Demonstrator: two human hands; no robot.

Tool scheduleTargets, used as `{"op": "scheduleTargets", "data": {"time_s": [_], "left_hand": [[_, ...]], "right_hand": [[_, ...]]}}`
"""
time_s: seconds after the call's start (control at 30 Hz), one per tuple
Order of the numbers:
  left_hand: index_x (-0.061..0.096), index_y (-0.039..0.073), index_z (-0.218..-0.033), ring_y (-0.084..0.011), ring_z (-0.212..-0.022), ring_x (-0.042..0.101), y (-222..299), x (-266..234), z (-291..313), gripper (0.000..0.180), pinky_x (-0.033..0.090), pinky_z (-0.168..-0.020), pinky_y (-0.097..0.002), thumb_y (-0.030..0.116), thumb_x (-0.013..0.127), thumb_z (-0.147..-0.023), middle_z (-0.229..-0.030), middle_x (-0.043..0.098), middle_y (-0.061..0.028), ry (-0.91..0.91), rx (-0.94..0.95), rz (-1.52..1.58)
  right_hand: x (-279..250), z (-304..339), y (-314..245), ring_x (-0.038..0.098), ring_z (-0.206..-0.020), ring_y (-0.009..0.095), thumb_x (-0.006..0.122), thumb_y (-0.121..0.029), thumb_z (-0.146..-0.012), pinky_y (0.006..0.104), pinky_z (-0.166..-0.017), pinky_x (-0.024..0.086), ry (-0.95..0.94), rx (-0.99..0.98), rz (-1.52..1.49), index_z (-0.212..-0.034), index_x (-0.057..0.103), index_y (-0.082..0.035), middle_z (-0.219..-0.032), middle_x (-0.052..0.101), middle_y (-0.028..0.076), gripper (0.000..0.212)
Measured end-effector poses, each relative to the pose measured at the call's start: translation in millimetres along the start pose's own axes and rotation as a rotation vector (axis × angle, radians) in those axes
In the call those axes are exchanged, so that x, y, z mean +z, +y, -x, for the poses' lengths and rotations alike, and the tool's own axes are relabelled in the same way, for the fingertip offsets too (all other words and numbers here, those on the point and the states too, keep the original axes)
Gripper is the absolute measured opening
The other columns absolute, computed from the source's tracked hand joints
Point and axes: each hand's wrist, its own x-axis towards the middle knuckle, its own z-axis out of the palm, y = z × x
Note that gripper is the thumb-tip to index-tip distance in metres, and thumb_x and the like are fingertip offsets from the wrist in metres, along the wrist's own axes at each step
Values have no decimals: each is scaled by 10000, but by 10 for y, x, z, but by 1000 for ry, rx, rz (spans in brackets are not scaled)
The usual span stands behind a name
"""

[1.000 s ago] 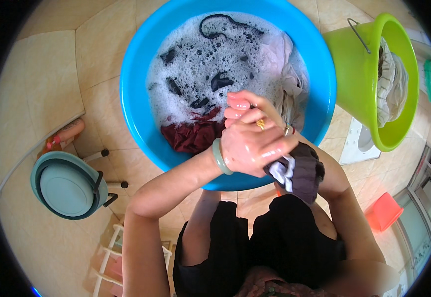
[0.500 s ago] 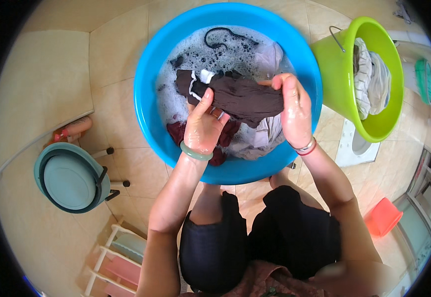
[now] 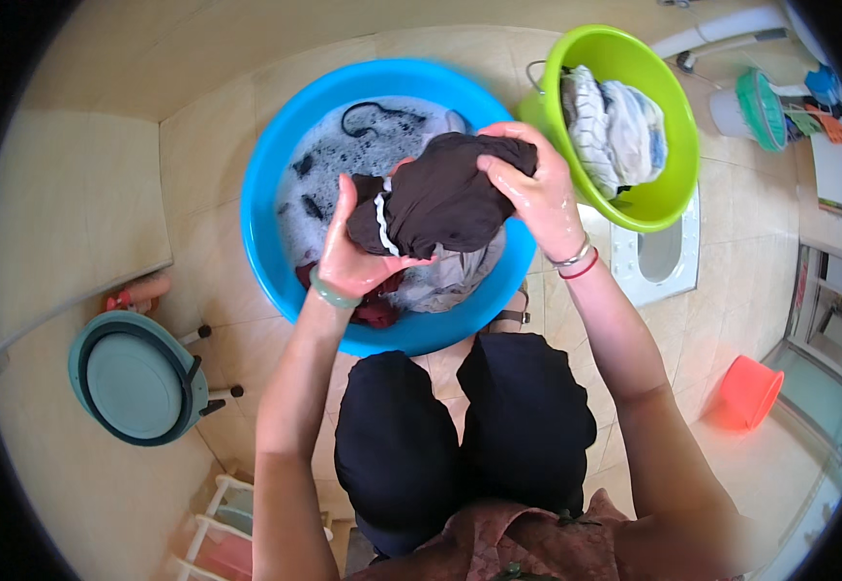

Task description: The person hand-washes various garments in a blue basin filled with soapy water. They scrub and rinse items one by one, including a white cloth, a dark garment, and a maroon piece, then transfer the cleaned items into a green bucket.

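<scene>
Between my hands a wet, dark brown garment (image 3: 455, 198) with a white ruffled trim is bunched up above the blue tub (image 3: 258, 242). My left hand (image 3: 355, 259) cups it from the left and below, thumb raised and the other fingers partly hidden under the cloth. At the far right end, my right hand (image 3: 542, 198) is closed on the fabric, thumb on top. Soapy water (image 3: 334, 140) fills the tub, with a black cord-like strip (image 3: 363, 105), a grey-white cloth (image 3: 450, 281) and a dark red cloth (image 3: 377, 308) in it.
A lime green bucket (image 3: 680, 116) holding white and striped cloths stands right of the tub, near a white squat toilet (image 3: 658, 261). On the left is a folded teal basin (image 3: 135, 373); a coral bucket (image 3: 750, 392) sits at the right. My knees (image 3: 397, 436) are close below the tub.
My hands have raised the brown garment, now more bunched. My right hand, earlier with fingers extended beside its end, has closed on it. The view has shifted, bringing the green bucket further left.
</scene>
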Motion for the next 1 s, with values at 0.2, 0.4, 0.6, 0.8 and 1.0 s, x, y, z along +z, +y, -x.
{"op": "scheduleTargets", "data": {"time_s": [0.2, 0.4, 0.6, 0.8, 1.0], "left_hand": [[341, 117, -1499, -303, -1377, 417, -152, 725, -314, 739, 374, -1055, -618, 630, 387, -969, -1517, 411, -93, 28, 77, -615], [437, 151, -1415, -191, -1186, 572, -420, 1545, -1152, 531, 548, -868, -408, 401, 591, -972, -1322, 570, -29, 12, 101, -860], [483, 172, -1369, -146, -1172, 564, -539, 1727, -2069, 493, 549, -885, -372, 421, 603, -960, -1287, 583, 1, -57, 80, -973], [319, 131, -1481, -267, -1301, 480, -584, 1506, -2462, 643, 508, -985, -457, 329, 619, -947, -1419, 474, -125, 131, 233, -1186], [13, 53, -1562, -344, -1382, 401, -660, 1081, -2731, 892, 333, -1120, -354, 153, 602, -899, -1484, 397, -266, 184, 458, -2003]], "right_hand": [[-740, 95, -110, 627, -905, 136, 694, -158, -913, 252, -857, 470, 480, -226, 278, -1044, 702, -39, -979, 699, 53, 177], [-1306, 271, -111, 591, -1061, 142, 668, -156, -937, 272, -976, 441, 685, -202, -2, -1257, 588, -8, -1219, 609, 63, 361], [-1500, 317, 51, 546, -1157, 201, 689, -67, -888, 317, -991, 455, 723, -144, -35, -1290, 553, -26, -1269, 562, 94, 427], [-1448, 71, 149, 512, -1239, 316, 747, -18, -790, 487, -985, 470, 647, -204, 151, -1333, 513, -32, -1333, 517, 167, 591], [-1656, -589, 476, 459, -1263, 320, 625, -412, -891, 538, -991, 359, 670, -15, 1151, -1265, 630, -244, -1433, 485, 3, 410]]}}
